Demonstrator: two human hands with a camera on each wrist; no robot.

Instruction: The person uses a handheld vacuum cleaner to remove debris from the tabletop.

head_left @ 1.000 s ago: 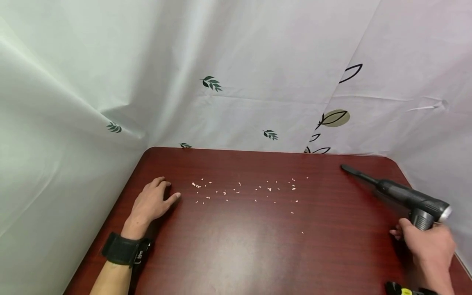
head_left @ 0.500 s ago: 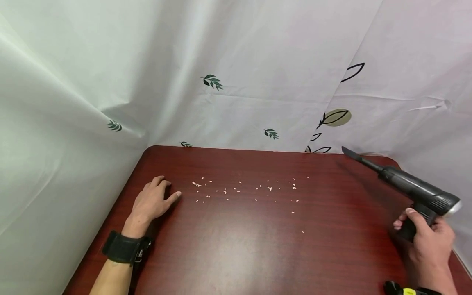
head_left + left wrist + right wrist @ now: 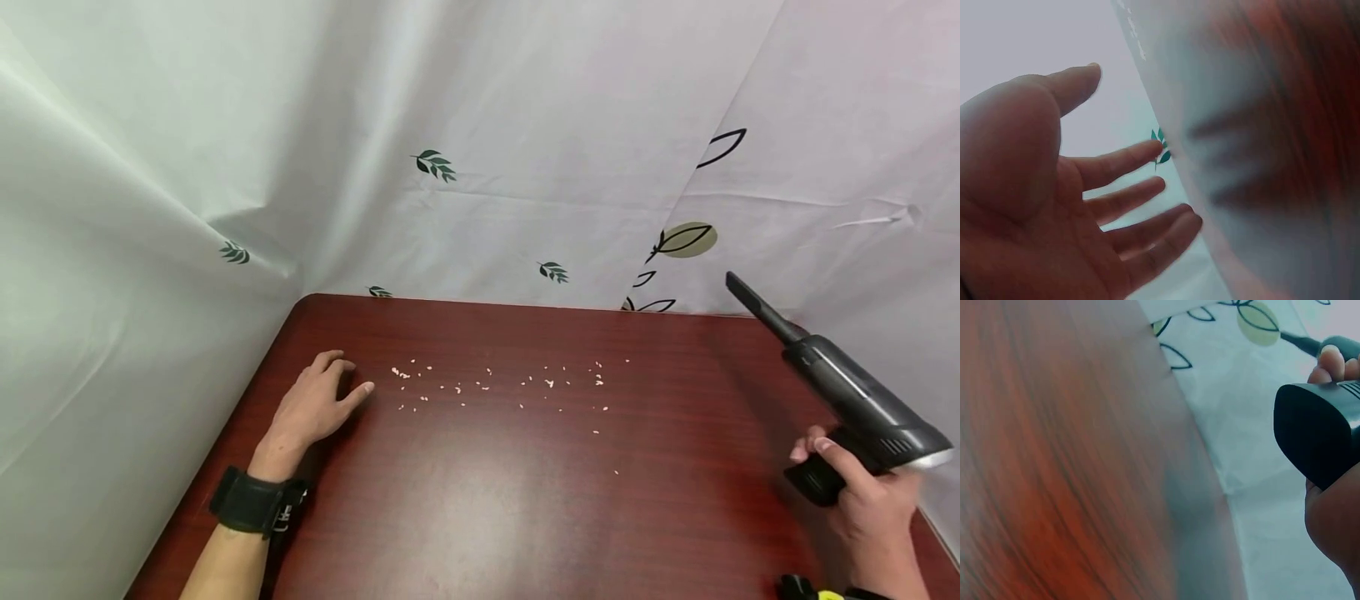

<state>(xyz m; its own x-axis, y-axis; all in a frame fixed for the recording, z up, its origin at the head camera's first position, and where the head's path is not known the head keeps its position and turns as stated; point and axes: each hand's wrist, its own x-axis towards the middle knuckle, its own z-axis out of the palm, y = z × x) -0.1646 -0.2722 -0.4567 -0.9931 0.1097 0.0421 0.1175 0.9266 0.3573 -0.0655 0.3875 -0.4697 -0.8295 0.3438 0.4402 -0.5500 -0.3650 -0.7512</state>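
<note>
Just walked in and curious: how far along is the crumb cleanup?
Barely begun. The right hand grips the handheld vacuum, lifted off the table, nozzle pointing up and away. The crumbs all lie scattered, unvacuumed. The left hand rests flat beside them.

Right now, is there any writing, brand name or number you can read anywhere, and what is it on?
No readable text in any view.
handheld vacuum: no legible brand or label.
black wrist strap: small pale marks, too small to read.
backdrop sheet: only printed leaves, no words.
</note>
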